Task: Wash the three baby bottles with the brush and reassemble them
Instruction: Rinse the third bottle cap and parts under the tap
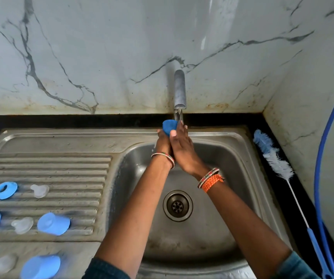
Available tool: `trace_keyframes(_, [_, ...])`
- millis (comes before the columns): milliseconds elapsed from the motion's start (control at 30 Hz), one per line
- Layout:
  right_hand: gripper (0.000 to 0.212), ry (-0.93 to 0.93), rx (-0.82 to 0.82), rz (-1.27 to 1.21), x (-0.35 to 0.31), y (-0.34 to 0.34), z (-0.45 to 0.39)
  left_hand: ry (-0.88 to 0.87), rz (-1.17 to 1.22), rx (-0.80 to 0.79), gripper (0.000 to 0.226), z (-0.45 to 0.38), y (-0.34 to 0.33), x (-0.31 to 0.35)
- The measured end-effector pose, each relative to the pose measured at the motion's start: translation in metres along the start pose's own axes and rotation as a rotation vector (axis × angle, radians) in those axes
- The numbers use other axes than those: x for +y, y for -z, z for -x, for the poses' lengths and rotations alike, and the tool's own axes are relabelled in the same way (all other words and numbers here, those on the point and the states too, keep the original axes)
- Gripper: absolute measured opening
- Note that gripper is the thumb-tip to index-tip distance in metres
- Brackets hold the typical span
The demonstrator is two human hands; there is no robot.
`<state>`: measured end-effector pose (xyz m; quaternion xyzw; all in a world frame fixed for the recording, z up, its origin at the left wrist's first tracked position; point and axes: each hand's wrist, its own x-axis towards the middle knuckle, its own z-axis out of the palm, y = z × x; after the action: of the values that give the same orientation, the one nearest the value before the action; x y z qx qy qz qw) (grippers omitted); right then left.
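Both my hands are raised together under the tap (179, 89), over the sink basin (218, 198). My left hand (163, 142) grips a blue bottle cap (169, 125) from below. My right hand (181, 147) lies against it, thumb pressed on the cap's side. Water runs from the spout just behind the cap. The bottle brush (273, 156), blue and white bristles on a blue handle, lies on the black counter right of the sink. On the ribbed drainboard at left lie blue collar rings (6, 190), clear teats (39, 190) and blue caps (53, 224).
A blue hose (317, 162) curves down the right wall beside the brush. The drain (177, 205) sits in the basin's middle. The marble-patterned wall rises right behind the tap. Another blue cap (40, 267) and a clear teat (3, 263) lie at the near left.
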<state>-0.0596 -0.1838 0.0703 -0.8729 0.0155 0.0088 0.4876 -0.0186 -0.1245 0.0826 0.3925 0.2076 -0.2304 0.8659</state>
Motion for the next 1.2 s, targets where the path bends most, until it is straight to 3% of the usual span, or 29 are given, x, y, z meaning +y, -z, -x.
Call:
trace_keyframes(133, [0.058, -0.087, 0.13, -0.067, -0.013, 0.015, -0.018, 0.009, -0.159, 0.088, 0.052, 0.005, -0.002, -0.014])
trace_keyframes(333, [0.054, 0.09, -0.088, 0.141, -0.01, -0.004, 0.009, -0.03, -0.011, 0.055, 0.045, -0.005, 0.009, 0.004])
trace_keyframes(433, [0.054, 0.052, 0.022, -0.013, -0.012, 0.008, 0.0, -0.022, -0.135, 0.032, 0.05, -0.005, 0.009, -0.004])
trace_keyframes(500, [0.057, 0.012, 0.081, -0.044, -0.016, 0.02, -0.011, 0.023, -0.228, 0.039, 0.055, 0.006, 0.007, -0.01])
trace_keyframes(633, [0.063, 0.046, 0.042, -0.112, -0.014, 0.022, -0.01, 0.082, -0.304, -0.075, 0.052, 0.016, 0.015, -0.005])
trace_keyframes(767, [0.084, 0.016, -0.035, -0.085, -0.013, 0.03, -0.011, -0.078, -0.492, -0.072, 0.035, 0.014, 0.022, 0.012])
trace_keyframes(867, [0.092, 0.06, -0.091, -0.017, -0.023, 0.029, -0.013, -0.09, -0.483, -0.172, 0.02, 0.017, 0.023, 0.021])
trace_keyframes(933, [0.095, 0.065, -0.082, 0.0, -0.032, 0.024, -0.014, -0.089, -0.404, -0.182, 0.023, 0.013, 0.026, 0.021])
trace_keyframes(1033, [0.088, 0.084, -0.028, 0.052, -0.033, 0.012, -0.003, -0.149, -0.217, -0.098, 0.03, 0.004, 0.028, 0.02])
trace_keyframes(1133, [0.07, 0.192, -0.005, 0.222, -0.018, -0.004, 0.019, -0.256, -0.314, 0.023, 0.024, -0.003, 0.03, 0.021])
trace_keyframes(1200, [0.064, 0.178, -0.021, 0.202, -0.012, 0.001, 0.022, -0.26, -0.335, -0.022, 0.02, 0.001, 0.03, 0.019])
